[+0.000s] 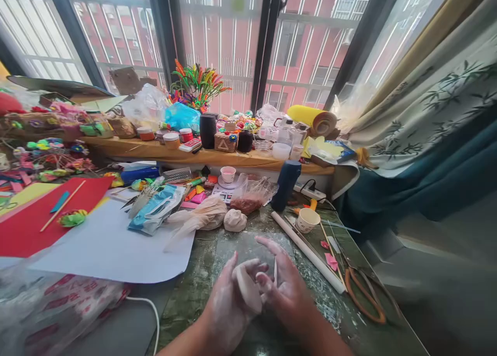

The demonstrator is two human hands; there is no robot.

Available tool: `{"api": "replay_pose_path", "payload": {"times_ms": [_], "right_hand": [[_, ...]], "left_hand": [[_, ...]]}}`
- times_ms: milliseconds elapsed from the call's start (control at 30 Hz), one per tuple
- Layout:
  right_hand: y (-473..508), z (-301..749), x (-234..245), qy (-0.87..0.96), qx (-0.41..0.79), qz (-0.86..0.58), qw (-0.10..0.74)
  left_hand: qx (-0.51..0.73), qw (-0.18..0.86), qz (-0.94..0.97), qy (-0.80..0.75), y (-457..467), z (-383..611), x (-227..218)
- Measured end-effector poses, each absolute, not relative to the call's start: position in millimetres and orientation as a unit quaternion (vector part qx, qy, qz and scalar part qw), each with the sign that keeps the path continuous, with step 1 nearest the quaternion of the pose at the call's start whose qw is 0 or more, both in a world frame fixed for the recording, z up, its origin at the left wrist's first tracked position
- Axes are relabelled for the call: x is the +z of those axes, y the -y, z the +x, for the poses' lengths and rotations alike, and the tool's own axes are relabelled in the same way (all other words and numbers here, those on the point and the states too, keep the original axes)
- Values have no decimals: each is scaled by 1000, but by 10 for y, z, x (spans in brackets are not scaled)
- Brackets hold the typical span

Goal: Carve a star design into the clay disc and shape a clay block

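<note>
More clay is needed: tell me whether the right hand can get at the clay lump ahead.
Probably yes: bare tabletop lies between the right hand and the clay lump, though its fingers press the flat clay piece.

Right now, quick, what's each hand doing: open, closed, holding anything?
Left hand: closed around a pale clay piece.
Right hand: open, fingers spread, thumb pressing against that same piece.
</note>
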State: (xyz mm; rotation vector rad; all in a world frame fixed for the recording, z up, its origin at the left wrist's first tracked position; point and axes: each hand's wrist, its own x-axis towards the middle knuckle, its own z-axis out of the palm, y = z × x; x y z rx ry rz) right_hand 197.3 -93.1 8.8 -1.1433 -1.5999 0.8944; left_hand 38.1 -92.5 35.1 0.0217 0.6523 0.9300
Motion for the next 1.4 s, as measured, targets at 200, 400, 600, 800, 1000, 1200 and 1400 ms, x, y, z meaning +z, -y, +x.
{"api": "replay_pose_path", "payload": {"times_ms": [200,400,600,800,1000,1200,1400], "right_hand": [[1086,1919,-189,595,412,-483,492],[1292,1536,-139,472,457,-450,605],[1063,1390,111,158,745,-313,568],[1025,1541,243,106,744,-275,600],[1019,1519,426,172,723,-276,609],[1071,1588,386,492,531,-423,545],[1005,1798,277,575,364,-476,558]], "left_hand": [[441,810,-44,-384,944,249,342],[508,783,21,-359,787,225,440],[449,688,427,-377,683,270,749],[517,624,384,-443,568,250,629],[397,873,59,-276,710,301,322],[431,885,22,-176,827,278,324],[446,866,65,-217,851,163,294]]}}
